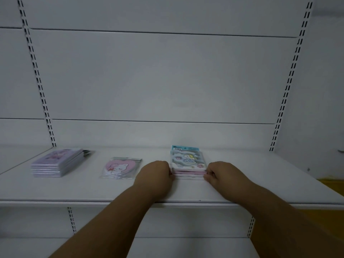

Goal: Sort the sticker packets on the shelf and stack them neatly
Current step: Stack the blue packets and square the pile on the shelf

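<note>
Packets in three lots lie on the white shelf (186, 192), seen from the head camera looking forward and down. Right in front of the person is a small stack of sticker packets (189, 167), with a cloud and unicorn picture on top. It sits between the two hands. The left hand (155, 174) is on its left side and the right hand (216, 174) is on its right side. Both hands have curled fingers that press against the edges of the stack, one from each side. The hands are apart, with the stack held between them. Each hand is just as near to it as the other.

The long side of the stack runs away from the person, toward the back wall of the shelf. The packets look a little uneven at the front, so my guess is that the hands are squeezing them straight.

To the left, just beside the left hand, lies one pink heart packet (121, 167) with a white animal on it. It lies alone and a bit tilted. Farther left, well apart, is a purple stack (57, 162). The left hand is nearer to the pink packet, so it would likely reach for it next.
</note>
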Tool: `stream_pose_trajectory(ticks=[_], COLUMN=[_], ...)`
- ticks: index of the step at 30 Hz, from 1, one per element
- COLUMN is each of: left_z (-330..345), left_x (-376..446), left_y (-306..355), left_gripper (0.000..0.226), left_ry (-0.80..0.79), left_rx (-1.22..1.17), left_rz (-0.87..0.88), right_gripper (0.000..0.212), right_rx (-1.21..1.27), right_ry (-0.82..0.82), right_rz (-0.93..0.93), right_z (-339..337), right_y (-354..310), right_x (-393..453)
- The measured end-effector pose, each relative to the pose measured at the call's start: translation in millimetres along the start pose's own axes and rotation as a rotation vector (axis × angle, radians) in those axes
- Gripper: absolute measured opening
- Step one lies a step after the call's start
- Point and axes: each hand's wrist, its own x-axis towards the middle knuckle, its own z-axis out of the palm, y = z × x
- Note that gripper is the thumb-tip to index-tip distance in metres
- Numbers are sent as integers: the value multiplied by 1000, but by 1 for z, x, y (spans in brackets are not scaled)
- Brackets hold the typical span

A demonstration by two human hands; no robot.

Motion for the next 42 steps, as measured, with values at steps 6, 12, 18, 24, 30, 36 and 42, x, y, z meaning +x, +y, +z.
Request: stream_pose_trajectory(ticks=[6, 12, 18, 24, 30, 36, 42], left_z=[2, 0, -2, 2, 3, 2, -1], left_x=[-2, -2, -2, -1, 0, 1, 3], left_y=[-1, -2, -3, -3, -3, -4, -1], left_gripper=[20, 23, 19, 18, 19, 24, 24], left_ry=[18, 48, 113, 109, 102, 64, 23], left_rx=[20, -34, -85, -104, -83, -100, -50], left_rz=[21, 17, 7, 15, 23, 26, 36], right_gripper=[23, 24, 17, 16, 16, 21, 20], right_rx=[-26, 8, 151, 244, 255, 219, 204], right_ry=[21, 52, 106, 100, 121, 96, 98], right_rz=[-29, -3, 6, 67, 91, 63, 29], right_z=[-2, -3, -2, 0, 3, 1, 1], right_y=[-2, 2, 6, 8, 9, 12, 13], right_x=[-4, -6, -5, 0, 1, 0, 0])
